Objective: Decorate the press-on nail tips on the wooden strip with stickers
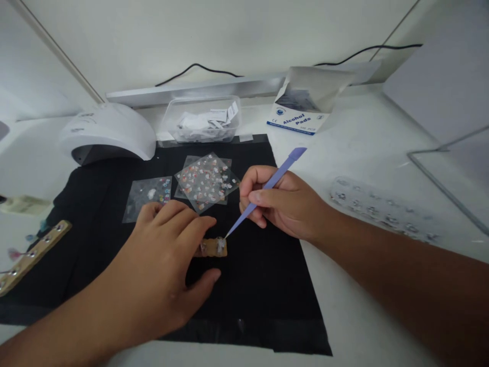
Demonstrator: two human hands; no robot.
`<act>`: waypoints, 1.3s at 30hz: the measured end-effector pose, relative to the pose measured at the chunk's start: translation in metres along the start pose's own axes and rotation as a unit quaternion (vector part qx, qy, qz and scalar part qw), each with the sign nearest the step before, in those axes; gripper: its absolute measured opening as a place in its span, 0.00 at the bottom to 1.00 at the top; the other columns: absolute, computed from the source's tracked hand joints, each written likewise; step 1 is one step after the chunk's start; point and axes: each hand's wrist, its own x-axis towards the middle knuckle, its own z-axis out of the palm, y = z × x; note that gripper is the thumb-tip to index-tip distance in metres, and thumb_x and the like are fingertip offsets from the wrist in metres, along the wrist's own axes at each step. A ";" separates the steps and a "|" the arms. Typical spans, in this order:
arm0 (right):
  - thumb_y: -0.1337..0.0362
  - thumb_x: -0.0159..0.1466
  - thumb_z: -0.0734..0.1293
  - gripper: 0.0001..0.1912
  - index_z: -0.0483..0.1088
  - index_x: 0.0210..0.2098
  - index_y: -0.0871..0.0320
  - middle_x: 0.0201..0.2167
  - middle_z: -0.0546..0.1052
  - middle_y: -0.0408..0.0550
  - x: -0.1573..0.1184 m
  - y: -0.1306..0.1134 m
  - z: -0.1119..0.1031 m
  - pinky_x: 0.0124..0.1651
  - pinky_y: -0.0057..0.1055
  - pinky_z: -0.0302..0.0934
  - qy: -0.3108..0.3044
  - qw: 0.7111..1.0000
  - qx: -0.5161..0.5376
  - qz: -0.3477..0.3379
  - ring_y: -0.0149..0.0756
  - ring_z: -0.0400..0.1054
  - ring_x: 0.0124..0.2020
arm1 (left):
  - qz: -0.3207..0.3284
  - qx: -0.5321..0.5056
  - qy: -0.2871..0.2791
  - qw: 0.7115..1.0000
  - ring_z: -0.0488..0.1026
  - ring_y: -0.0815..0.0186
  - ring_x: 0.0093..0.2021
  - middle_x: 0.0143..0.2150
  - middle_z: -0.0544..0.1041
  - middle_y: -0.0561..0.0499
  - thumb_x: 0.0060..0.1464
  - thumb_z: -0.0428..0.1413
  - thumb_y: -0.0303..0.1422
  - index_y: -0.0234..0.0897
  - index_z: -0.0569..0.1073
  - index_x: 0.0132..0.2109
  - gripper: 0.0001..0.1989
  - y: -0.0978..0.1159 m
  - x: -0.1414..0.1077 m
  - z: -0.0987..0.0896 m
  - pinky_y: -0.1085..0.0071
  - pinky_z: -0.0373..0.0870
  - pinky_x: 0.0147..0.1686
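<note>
"What carries it all?"
"A white desk [359, 135], with a black mat [267, 295] spread on it."
"Around the mat?"
"A white domed device [110, 125] at its back left corner, a clear tub [171, 122] at its back edge, an Alcohol Pads box [298, 121] beyond its back right corner."
"Both hands?"
"Over the mat. The right grip [282, 204] pinches a purple stick [280, 174]. The left grip [168, 260] arches about a wooden strip [211, 248]; whether it grasps, I cannot tell."
"The strip's place?"
"Right of the mat's middle, 1 stick tip at its right end."
</note>
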 end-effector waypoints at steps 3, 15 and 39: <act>0.71 0.56 0.68 0.03 0.69 0.28 0.59 0.18 0.69 0.36 0.002 0.000 0.001 0.18 0.22 0.56 -0.005 1.000 0.000 -0.006 0.24 0.62 0.17 | 0.005 -0.021 -0.012 1.000 0.72 0.51 0.46 0.44 0.78 0.46 0.58 0.58 0.35 0.39 0.72 0.51 0.14 0.000 0.002 0.001 0.49 0.61 0.45; 0.69 0.58 0.68 0.01 0.71 0.30 0.59 0.21 0.69 0.38 -0.012 0.001 0.002 0.21 0.25 0.56 0.030 0.999 -0.021 -0.011 0.27 0.64 0.19 | 0.018 0.004 0.042 0.999 0.71 0.50 0.45 0.41 0.78 0.46 0.63 0.54 0.33 0.37 0.73 0.48 0.09 -0.005 0.000 0.005 0.48 0.59 0.43; 0.67 0.64 0.67 0.03 0.74 0.34 0.57 0.21 0.70 0.40 -0.032 0.005 0.006 0.30 0.34 0.58 0.040 0.997 -0.050 -0.049 0.30 0.63 0.23 | 0.019 -0.027 0.053 0.998 0.68 0.52 0.41 0.38 0.74 0.49 0.64 0.52 0.32 0.39 0.75 0.47 0.08 -0.001 0.002 0.012 0.52 0.54 0.41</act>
